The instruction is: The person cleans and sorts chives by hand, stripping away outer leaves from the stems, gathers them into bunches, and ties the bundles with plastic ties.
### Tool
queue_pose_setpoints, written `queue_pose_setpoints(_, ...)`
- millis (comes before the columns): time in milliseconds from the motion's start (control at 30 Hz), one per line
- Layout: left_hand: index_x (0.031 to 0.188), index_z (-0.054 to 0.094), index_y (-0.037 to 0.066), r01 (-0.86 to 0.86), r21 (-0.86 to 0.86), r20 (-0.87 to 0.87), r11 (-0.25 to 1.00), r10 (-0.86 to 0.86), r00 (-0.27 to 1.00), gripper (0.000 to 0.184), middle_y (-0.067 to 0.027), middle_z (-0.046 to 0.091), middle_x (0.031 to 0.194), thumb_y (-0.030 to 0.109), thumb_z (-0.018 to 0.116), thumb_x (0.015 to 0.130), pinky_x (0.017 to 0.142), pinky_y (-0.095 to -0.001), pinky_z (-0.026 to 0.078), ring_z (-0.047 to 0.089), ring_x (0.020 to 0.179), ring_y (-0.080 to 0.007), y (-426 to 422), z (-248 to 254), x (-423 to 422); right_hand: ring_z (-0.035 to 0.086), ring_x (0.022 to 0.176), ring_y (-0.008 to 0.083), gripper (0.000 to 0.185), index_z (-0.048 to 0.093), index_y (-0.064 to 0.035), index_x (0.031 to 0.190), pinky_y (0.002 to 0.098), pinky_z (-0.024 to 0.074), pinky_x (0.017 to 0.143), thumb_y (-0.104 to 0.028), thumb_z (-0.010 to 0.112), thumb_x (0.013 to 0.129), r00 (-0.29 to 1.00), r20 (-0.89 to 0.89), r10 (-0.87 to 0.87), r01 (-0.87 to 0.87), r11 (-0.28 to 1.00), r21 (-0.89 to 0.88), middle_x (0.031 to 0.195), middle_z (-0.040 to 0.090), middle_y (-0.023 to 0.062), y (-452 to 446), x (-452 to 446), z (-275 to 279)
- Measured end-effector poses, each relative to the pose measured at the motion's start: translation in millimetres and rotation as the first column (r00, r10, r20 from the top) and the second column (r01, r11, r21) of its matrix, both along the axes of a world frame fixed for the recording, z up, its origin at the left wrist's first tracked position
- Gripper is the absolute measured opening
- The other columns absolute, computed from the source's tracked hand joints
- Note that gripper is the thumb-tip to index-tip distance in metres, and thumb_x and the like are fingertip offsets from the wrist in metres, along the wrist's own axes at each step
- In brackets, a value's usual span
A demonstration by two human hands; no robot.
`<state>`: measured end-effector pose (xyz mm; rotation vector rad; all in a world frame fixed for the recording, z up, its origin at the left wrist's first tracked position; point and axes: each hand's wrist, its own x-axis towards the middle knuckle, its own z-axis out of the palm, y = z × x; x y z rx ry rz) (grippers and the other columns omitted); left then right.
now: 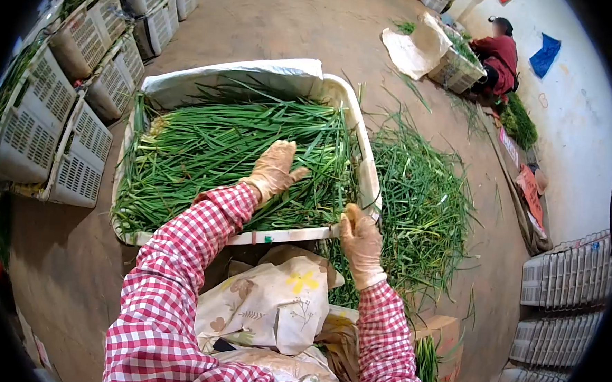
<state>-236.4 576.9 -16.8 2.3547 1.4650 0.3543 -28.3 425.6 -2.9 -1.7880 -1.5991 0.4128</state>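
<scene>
A white plastic crate (pixel 369 156) in front of me is filled with long green chives (pixel 212 134), mostly lying sideways, some pale ends at the left. My left hand (pixel 274 171), in a thin tan glove, rests on top of the chives with its fingers stretched out and thumb apart. At the crate's front right corner is my right hand (pixel 362 246), gloved too, with its fingers bent together beside the rim. What those fingers hold, if anything, is too small to make out. A white liner (pixel 257 67) covers the far rim.
Loose chives (pixel 419 211) are heaped on the floor right of the crate. Stacked crates stand at left (pixel 79 155) and lower right (pixel 568 274). A cardboard box (pixel 440 333) sits near my right arm. Another person (pixel 496 59) works by a crate (pixel 457 71) at the back right.
</scene>
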Motion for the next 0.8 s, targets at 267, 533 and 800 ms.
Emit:
queue_pose_setpoints(267, 0.132, 0.024, -0.010, -0.035, -0.078, -0.185, 0.996, 0.020, 0.983, 0.117, -0.0208, 0.042, 0.119, 0.060, 0.076, 0.055, 0.098, -0.0433, 0.032, 0.041, 0.111, -0.0328, -24, -31, 56, 0.061, 0.067, 0.0304, 0.020, 0.063, -0.0026, 0.097, 0.0397, 0.0479, 0.063, -0.014, 0.062, 0.080, 0.973, 0.229, 0.014, -0.073, 0.965, 0.252, 0.073, 0.063, 0.0125, 17, -5, -26)
queue_pose_setpoints(533, 0.136, 0.021, -0.009, -0.068, 0.046, -0.306, 0.997, 0.079, 0.949, 0.121, -0.0181, 0.048, 0.114, 0.055, 0.081, 0.052, 0.092, -0.0384, 0.037, 0.047, 0.105, -0.0299, -25, -29, 50, 0.059, 0.067, 0.0292, 0.019, 0.065, -0.0040, 0.097, 0.0395, 0.0472, 0.063, -0.010, 0.059, 0.079, 0.952, 0.301, -0.046, -0.073, 0.925, 0.373, 0.076, 0.064, 0.0122, 15, -5, -38)
queue_pose_setpoints(800, 0.130, 0.034, -0.009, 0.064, -0.131, -0.132, 0.989, -0.081, 0.988, 0.085, -0.0191, 0.057, 0.098, 0.031, 0.076, 0.068, 0.077, -0.0396, 0.046, 0.057, 0.093, -0.0318, -47, -47, 50, 0.059, 0.072, 0.0279, 0.024, 0.065, -0.0056, 0.099, 0.0391, 0.0472, 0.069, -0.007, 0.055, 0.077, 0.947, 0.313, -0.069, -0.049, 0.934, 0.355, 0.082, 0.064, 0.0115, 13, -6, -44)
